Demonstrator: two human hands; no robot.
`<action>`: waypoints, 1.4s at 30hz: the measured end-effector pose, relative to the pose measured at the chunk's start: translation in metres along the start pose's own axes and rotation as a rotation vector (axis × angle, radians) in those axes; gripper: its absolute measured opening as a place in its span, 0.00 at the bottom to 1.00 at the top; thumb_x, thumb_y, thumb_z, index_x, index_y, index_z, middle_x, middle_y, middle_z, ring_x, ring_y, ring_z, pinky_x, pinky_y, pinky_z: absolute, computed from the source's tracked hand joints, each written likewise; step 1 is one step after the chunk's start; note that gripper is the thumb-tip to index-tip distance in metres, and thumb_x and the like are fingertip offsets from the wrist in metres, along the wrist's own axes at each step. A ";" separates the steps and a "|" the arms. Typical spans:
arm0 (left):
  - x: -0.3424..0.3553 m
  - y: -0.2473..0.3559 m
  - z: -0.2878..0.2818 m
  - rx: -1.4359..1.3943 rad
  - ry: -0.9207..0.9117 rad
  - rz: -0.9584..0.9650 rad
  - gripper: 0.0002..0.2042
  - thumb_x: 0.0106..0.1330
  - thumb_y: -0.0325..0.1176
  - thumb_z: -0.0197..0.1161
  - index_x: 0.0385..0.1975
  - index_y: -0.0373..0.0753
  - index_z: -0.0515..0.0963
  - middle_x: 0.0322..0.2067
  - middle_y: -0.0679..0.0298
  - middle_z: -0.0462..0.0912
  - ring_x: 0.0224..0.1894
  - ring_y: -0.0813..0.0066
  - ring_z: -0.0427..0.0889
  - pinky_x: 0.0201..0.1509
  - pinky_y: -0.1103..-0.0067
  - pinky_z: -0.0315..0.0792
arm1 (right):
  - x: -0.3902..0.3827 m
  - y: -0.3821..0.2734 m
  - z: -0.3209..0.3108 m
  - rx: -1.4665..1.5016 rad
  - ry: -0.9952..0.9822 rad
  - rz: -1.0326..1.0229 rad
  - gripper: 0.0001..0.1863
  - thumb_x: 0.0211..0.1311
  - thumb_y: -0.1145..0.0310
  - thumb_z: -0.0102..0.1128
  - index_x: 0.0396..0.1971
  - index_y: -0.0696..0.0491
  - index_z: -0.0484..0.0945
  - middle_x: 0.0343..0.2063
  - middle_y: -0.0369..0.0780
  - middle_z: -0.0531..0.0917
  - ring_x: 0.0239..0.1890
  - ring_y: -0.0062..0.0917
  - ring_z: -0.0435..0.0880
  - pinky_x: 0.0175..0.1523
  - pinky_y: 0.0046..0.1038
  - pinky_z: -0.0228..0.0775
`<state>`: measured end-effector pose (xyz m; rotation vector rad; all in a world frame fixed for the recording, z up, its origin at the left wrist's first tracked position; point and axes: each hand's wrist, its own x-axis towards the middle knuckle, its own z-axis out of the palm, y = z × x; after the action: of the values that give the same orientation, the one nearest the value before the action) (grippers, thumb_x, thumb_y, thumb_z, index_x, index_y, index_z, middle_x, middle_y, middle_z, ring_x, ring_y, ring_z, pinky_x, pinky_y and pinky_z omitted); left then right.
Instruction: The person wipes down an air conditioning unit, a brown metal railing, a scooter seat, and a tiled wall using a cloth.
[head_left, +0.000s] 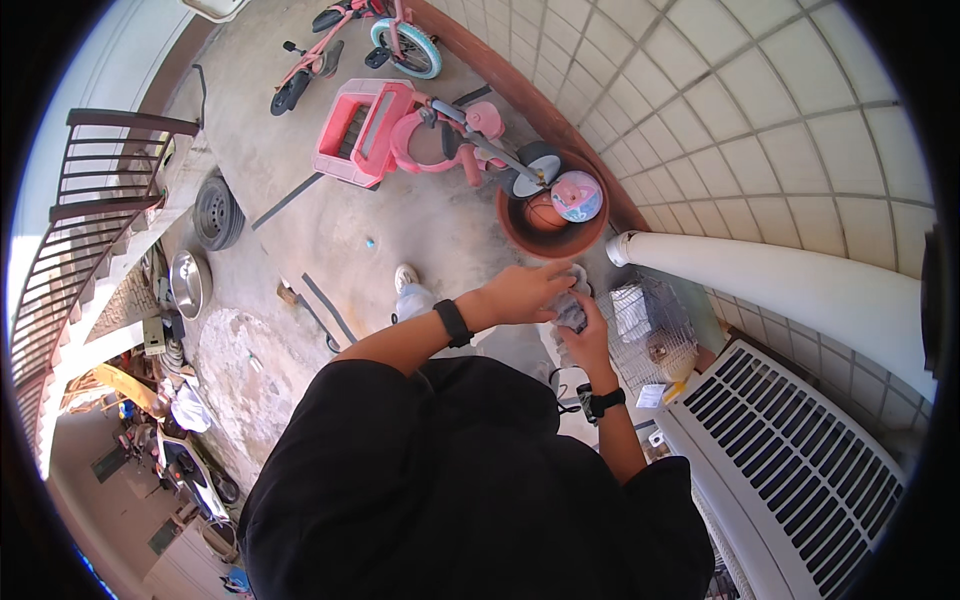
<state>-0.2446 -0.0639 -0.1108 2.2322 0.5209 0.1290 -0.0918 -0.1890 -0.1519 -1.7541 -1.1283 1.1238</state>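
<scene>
Both hands grip a crumpled grey item (pixel 569 314), probably a cloth, at the centre right. My left hand (pixel 520 295) reaches across from the lower left with its fingers over the item's upper part. My right hand (pixel 588 335) comes up from below with thumb and fingers around its lower side. Just beyond them stands a terracotta pot (pixel 520 230) holding an orange ball (pixel 540 212) and a pink-and-blue ball (pixel 576 196). A wire cage (pixel 635 350) lies to the right of my hands.
A pink tricycle (pixel 420 145) and bicycle (pixel 400 50) stand ahead near the tiled wall (pixel 750 120). A white pipe (pixel 780 290) and grilled outdoor unit (pixel 770 440) are at right. A tyre (pixel 218 215), steel basin (pixel 190 285) and railed stairs (pixel 100 230) are at left.
</scene>
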 end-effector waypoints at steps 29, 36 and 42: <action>-0.383 -0.262 -0.182 -0.119 0.746 -0.681 0.17 0.50 0.36 0.64 0.41 0.40 0.74 0.31 0.58 0.77 0.35 0.56 0.77 0.39 0.67 0.72 | 0.183 -0.268 0.469 -0.916 -0.889 -0.538 0.25 0.43 0.78 0.55 0.47 0.53 0.69 0.43 0.46 0.74 0.47 0.42 0.73 0.48 0.37 0.68; -0.578 -0.265 -0.262 -0.108 0.800 -1.184 0.21 0.48 0.31 0.66 0.46 0.43 0.75 0.35 0.58 0.79 0.33 0.59 0.78 0.38 0.70 0.72 | 0.172 -0.343 0.678 -0.592 -1.360 -0.751 0.28 0.44 0.78 0.55 0.51 0.50 0.69 0.45 0.44 0.74 0.46 0.38 0.74 0.48 0.32 0.69; -0.639 -0.307 -0.411 0.230 1.421 -1.136 0.23 0.46 0.24 0.65 0.47 0.43 0.75 0.35 0.63 0.78 0.27 0.71 0.77 0.32 0.77 0.72 | 0.216 -0.475 0.802 -0.269 -1.092 -1.093 0.29 0.43 0.81 0.56 0.51 0.49 0.70 0.47 0.40 0.74 0.47 0.36 0.74 0.48 0.31 0.70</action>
<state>-1.0321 0.1429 -0.0201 1.3536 2.4808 1.0731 -0.9232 0.2716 -0.0451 -0.2763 -2.5063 1.1546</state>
